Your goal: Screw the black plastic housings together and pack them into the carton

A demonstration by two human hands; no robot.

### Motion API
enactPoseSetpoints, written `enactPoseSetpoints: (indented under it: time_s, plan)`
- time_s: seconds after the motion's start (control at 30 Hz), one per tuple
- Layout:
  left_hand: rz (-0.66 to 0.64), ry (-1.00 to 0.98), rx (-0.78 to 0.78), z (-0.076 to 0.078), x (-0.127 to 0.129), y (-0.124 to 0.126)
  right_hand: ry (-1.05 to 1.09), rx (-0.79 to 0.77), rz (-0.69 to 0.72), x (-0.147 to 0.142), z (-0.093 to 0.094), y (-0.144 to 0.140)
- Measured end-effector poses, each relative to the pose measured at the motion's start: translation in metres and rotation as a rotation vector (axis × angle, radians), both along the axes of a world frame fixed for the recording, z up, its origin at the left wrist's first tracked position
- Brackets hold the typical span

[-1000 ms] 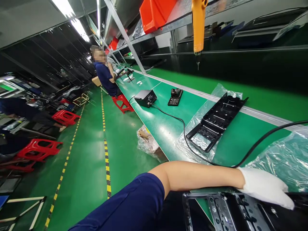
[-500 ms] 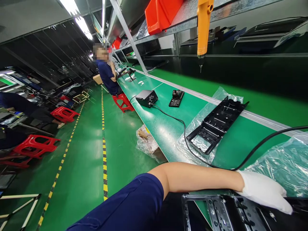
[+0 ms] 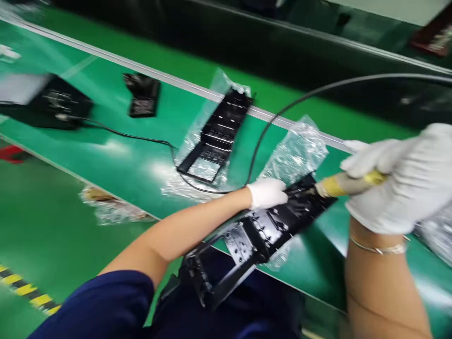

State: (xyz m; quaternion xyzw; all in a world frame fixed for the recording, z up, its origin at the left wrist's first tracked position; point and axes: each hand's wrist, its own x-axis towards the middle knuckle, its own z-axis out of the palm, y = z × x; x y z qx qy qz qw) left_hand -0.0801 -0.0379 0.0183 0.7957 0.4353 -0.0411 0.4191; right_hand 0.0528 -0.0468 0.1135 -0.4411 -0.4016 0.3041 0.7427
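My left hand (image 3: pixel 267 193), in a white glove, grips the upper edge of a long black panel frame (image 3: pixel 249 235). This frame lies at a slant, its cut-out end sticking out over the bench edge toward my body. My right hand (image 3: pixel 406 174), gloved too, is wrapped around a yellow and grey electric screwdriver (image 3: pixel 348 183). The tool points left and down, and its front end is at the far end of the frame; blur hides whether the bit touches it. Clear plastic wrap (image 3: pixel 296 148) lies behind and under the frame.
A second black panel frame (image 3: pixel 221 132) rests on plastic at the back. Left of it are a small black part (image 3: pixel 143 94) and a black control box (image 3: pixel 45 99) with a cable (image 3: pixel 141 138) across the green bench (image 3: pixel 116 165). More plastic (image 3: pixel 436 230) lies at right.
The view has swung right and down onto the bench. My right hand has come into sight with the screwdriver at the frame. My left hand stays on the frame.
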Motion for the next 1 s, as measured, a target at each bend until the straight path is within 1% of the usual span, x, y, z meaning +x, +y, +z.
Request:
enactPoseSetpoints:
  time_s: [0.03,0.1,0.2,0.3,0.4,0.5,0.6,0.73,0.8,0.9,1.0]
  plan:
    - [0.009,0.004,0.003,0.0,0.001,-0.001,-0.109,0.066,0.017,0.0,-0.003,-0.001]
    - [0.038,0.011,-0.011,0.0,0.001,-0.002,-0.215,0.12,0.071,-0.002,-0.009,0.0]
    - [0.063,0.021,-0.057,-0.001,0.0,-0.003,-0.226,0.103,0.103,-0.003,-0.013,0.001]
    - [0.086,0.006,-0.066,-0.001,0.0,-0.003,-0.263,0.104,0.093,-0.002,-0.01,-0.001]
    - [0.099,-0.015,-0.092,0.0,0.001,-0.004,-0.278,0.077,0.109,0.001,-0.009,-0.004]
    - [0.108,-0.004,-0.133,0.001,0.001,-0.004,-0.298,0.062,0.145,0.005,-0.012,-0.004]
    - [0.119,-0.009,-0.118,0.002,0.001,-0.004,-0.297,0.071,0.136,0.007,-0.015,-0.003]
    - [0.13,-0.025,-0.151,0.004,0.0,-0.005,-0.294,0.059,0.11,0.006,-0.016,-0.003]
    - [0.127,-0.02,-0.146,0.004,0.001,-0.005,-0.285,0.081,0.11,0.004,-0.016,-0.001]
    - [0.121,-0.006,-0.131,0.003,0.001,-0.004,-0.254,0.099,0.102,0.003,-0.015,0.001]
    - [0.118,0.001,-0.155,0.003,0.001,-0.004,-0.225,0.09,0.098,0.003,-0.015,0.002]
